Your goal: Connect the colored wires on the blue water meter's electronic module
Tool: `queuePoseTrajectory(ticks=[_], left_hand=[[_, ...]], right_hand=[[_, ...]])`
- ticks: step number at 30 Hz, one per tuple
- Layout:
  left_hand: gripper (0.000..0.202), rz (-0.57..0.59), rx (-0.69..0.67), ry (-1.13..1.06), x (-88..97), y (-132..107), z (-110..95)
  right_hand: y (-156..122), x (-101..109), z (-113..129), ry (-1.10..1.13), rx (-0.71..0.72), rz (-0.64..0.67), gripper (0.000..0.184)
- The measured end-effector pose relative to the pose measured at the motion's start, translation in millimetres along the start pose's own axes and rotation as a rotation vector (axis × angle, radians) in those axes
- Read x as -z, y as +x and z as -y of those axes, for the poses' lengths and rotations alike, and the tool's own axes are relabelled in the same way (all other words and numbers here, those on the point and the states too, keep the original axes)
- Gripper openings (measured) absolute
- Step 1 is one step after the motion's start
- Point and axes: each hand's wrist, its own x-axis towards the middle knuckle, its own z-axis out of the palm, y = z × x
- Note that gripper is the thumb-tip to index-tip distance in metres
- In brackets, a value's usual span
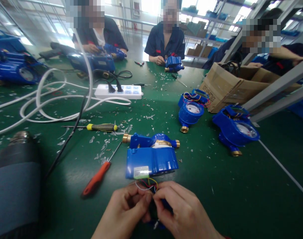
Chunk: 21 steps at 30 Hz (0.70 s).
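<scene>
Close to me on the green bench, a blue water meter [152,157] lies on its side, its brass pipe ends pointing left and right. Thin coloured wires [148,184] come out from under its near edge. My left hand [131,205] pinches at these wires with thumb and forefinger. Fingertips together, my right hand [177,205] also pinches the wires, almost touching the left. Beneath both hands a dark blue part [157,222] shows only in pieces. An orange-handled screwdriver [99,177] rests left of the meter.
Left are a heat gun [19,179], a yellow-and-black screwdriver [101,127] and a white power strip [118,91] with looping cable. Two more water meters [191,108] [237,127] and a cardboard box [226,86] stand right. Plastic scraps litter the bench. Several co-workers sit opposite.
</scene>
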Motion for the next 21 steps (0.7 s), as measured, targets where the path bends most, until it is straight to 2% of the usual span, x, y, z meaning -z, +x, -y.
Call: queuePoseTrajectory(ticks=[4, 12, 21], left_hand=[[0.039, -0.034, 0.037, 0.008, -1.2, 1.1, -3.3], [0.021, -0.081, 0.020, 0.018, -3.7, -0.2, 1.2], [0.018, -0.122, -0.012, -0.006, -6.3, -1.2, -2.2]], right_hand=[[-0.2, -0.2, 0.2, -0.008, 0.015, -0.011, 0.021], [-0.1, -2.7, -0.3, -0.025, 0.074, -0.040, 0.021], [-0.4, -5.7, 0.0, -0.034, 0.090, -0.046, 0.020]])
